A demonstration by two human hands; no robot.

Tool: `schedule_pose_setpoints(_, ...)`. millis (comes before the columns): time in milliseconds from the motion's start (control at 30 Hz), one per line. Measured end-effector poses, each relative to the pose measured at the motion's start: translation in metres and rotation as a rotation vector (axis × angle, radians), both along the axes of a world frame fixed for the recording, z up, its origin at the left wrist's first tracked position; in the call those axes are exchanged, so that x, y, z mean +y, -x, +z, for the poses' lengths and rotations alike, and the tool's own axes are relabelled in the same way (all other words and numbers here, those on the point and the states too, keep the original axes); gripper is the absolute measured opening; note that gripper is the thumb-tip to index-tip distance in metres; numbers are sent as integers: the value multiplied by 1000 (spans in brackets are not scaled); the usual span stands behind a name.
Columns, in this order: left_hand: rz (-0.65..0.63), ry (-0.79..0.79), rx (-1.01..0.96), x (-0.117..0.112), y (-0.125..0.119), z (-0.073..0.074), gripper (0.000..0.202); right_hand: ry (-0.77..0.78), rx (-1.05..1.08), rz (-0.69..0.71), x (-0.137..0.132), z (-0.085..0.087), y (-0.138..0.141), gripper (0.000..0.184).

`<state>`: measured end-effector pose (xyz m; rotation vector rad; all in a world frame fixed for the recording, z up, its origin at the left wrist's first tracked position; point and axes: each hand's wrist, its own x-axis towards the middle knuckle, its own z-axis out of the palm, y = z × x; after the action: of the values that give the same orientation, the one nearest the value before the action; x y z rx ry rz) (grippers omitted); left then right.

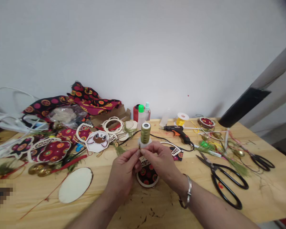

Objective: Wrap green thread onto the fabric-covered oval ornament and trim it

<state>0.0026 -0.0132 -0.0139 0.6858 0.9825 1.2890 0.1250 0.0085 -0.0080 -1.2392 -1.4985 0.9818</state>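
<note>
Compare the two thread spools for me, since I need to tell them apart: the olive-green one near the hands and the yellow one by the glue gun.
The olive-green thread spool is tall and narrow; the yellow thread spool is short and squat with a wide white top flange. The olive-green one stands just behind the fingertips of the left hand and right hand; the yellow one sits farther back, beside the black-and-orange glue gun. Both stand upright on the wooden table.
</note>
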Motion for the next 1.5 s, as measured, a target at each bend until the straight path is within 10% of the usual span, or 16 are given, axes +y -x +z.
schedule_pose_setpoints(1500,-13,-22,84,-2,2,-2,16,-270,-113,-4,7,-1,-9,5)
